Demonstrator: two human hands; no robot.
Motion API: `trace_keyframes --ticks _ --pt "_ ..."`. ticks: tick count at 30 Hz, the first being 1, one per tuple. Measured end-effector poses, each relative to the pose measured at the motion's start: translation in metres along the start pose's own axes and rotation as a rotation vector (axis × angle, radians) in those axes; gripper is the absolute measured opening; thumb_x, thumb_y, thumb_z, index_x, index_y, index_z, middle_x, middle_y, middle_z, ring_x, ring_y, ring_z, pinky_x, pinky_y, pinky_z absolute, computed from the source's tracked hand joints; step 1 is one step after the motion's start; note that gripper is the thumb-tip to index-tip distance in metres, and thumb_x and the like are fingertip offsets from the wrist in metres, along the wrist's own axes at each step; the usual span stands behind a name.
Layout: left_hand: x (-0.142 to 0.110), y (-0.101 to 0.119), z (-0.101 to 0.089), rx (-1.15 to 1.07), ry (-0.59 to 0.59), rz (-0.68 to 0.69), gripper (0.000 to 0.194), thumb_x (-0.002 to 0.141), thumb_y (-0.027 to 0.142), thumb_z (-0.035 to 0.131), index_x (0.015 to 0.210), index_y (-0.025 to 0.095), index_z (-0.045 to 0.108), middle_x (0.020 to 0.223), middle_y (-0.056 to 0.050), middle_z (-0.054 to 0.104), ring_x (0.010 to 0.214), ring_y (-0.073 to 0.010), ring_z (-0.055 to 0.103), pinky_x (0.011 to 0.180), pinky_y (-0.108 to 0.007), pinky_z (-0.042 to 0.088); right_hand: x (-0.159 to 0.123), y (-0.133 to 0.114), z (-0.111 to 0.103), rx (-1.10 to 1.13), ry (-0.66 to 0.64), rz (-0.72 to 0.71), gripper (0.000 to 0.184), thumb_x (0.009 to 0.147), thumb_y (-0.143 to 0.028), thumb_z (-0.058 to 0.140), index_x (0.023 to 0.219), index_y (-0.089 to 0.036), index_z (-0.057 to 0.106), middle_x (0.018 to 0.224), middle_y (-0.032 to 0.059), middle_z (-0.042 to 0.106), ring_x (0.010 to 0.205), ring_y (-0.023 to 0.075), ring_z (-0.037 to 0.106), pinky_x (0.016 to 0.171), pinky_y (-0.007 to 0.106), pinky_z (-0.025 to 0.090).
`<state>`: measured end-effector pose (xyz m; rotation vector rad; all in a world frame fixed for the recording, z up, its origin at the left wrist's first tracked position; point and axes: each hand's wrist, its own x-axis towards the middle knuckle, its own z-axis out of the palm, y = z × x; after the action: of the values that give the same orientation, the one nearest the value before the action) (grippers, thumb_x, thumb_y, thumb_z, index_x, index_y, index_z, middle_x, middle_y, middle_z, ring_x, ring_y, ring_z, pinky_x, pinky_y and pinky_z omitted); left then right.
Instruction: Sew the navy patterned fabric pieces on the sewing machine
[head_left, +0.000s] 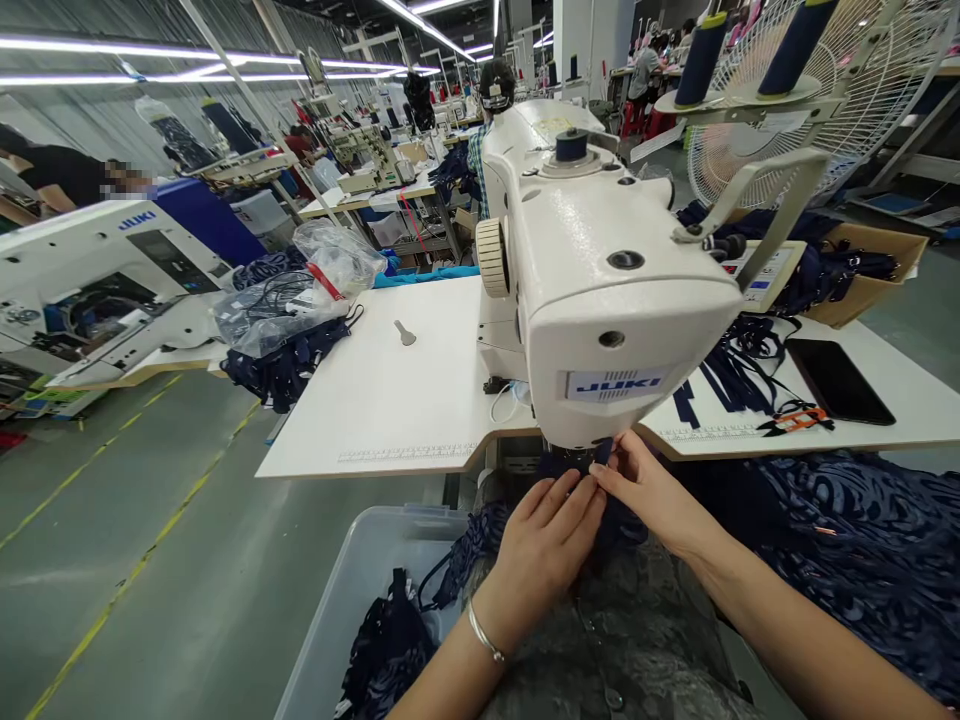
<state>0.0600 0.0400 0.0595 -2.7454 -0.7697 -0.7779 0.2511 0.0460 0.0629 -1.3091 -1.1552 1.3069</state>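
A white sewing machine (622, 290) marked JUKI stands in front of me, its needle area mostly hidden behind my fingers. At the needle, my right hand (649, 490) pinches a navy blue strip of fabric (606, 452) between thumb and fingers. Beside it my left hand (547, 540), with a silver bracelet at the wrist, lies palm down with fingers stretched out over dark fabric under the machine head. The left thumb is hidden. Navy patterned garments (476, 550) hang below my hands, across my lap and into the plastic bin (337, 600).
A metal key-shaped piece (405, 333) lies on the white table (427, 390). To the right are orange-handled thread snips (799, 418), a black phone (840, 380) and navy straps (727, 375). A patterned garment pile (870, 540) lies at my right; a clear bag (277, 305) sits left.
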Motion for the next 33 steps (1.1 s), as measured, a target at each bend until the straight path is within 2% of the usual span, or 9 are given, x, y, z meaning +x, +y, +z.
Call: trace_keyframes --ticks 4,10,16,20,23,29,33 --pt "0.003 -0.002 0.0 -0.038 -0.07 -0.082 0.038 0.097 0.017 0.049 0.135 0.023 0.051 0.135 -0.001 0.059 0.128 -0.0163 0.048 0.101 -0.036 0.034 0.001 -0.001 -0.002 -0.02 -0.002 -0.037 0.024 0.088 -0.043 0.06 0.094 -0.023 0.048 0.079 -0.0033 0.044 0.074 0.0157 0.046 0.071 0.027 0.043" --pt "0.006 0.007 0.004 -0.006 -0.063 -0.187 0.038 0.098 0.015 0.047 0.134 0.025 0.051 0.135 0.001 0.058 0.127 -0.0153 0.049 0.094 -0.036 0.035 0.022 0.002 -0.017 -0.293 0.093 -0.204 0.021 0.094 -0.043 0.047 0.089 -0.023 0.051 0.076 -0.0009 0.05 0.072 0.0183 0.052 0.069 0.03 0.045" --pt "0.016 0.015 0.011 0.111 -0.011 -0.28 0.035 0.098 0.033 0.052 0.131 0.022 0.054 0.131 -0.003 0.061 0.123 -0.0194 0.053 0.094 -0.038 0.035 0.047 -0.004 -0.016 -0.571 0.163 -0.298 0.016 0.085 -0.033 0.046 0.078 -0.022 0.056 0.082 0.0069 0.064 0.085 0.0266 0.062 0.074 0.036 0.048" --pt "0.02 0.016 0.012 0.118 0.002 -0.312 0.035 0.098 0.032 0.051 0.131 0.021 0.054 0.127 -0.003 0.063 0.122 -0.0193 0.053 0.093 -0.039 0.034 0.056 0.001 -0.015 -0.588 0.181 -0.388 0.023 0.083 -0.032 0.047 0.096 -0.02 0.062 0.098 0.012 0.067 0.099 0.0305 0.061 0.083 0.043 0.049" --pt "0.022 0.015 0.011 0.113 0.013 -0.325 0.035 0.097 0.031 0.051 0.13 0.02 0.054 0.125 -0.004 0.064 0.122 -0.0198 0.053 0.094 -0.04 0.034 0.058 0.004 -0.016 -0.575 0.211 -0.42 0.028 0.083 -0.033 0.051 0.106 -0.021 0.062 0.103 0.0119 0.068 0.104 0.0318 0.06 0.087 0.045 0.049" --pt "0.022 0.015 0.012 0.102 0.004 -0.335 0.04 0.094 0.032 0.057 0.132 0.021 0.053 0.124 -0.005 0.064 0.12 -0.0217 0.055 0.095 -0.038 0.037 0.056 -0.004 -0.013 -0.478 0.157 -0.392 0.025 0.085 -0.031 0.054 0.106 -0.024 0.064 0.101 0.0097 0.068 0.1 0.0296 0.061 0.082 0.041 0.051" --pt "0.019 0.012 0.01 0.051 -0.005 -0.299 0.035 0.097 0.03 0.052 0.131 0.02 0.053 0.125 -0.005 0.064 0.121 -0.0201 0.055 0.096 -0.038 0.036 0.049 -0.011 -0.02 -0.462 0.11 -0.317 0.021 0.085 -0.035 0.056 0.099 -0.023 0.066 0.094 0.0078 0.067 0.091 0.0283 0.061 0.078 0.04 0.051"
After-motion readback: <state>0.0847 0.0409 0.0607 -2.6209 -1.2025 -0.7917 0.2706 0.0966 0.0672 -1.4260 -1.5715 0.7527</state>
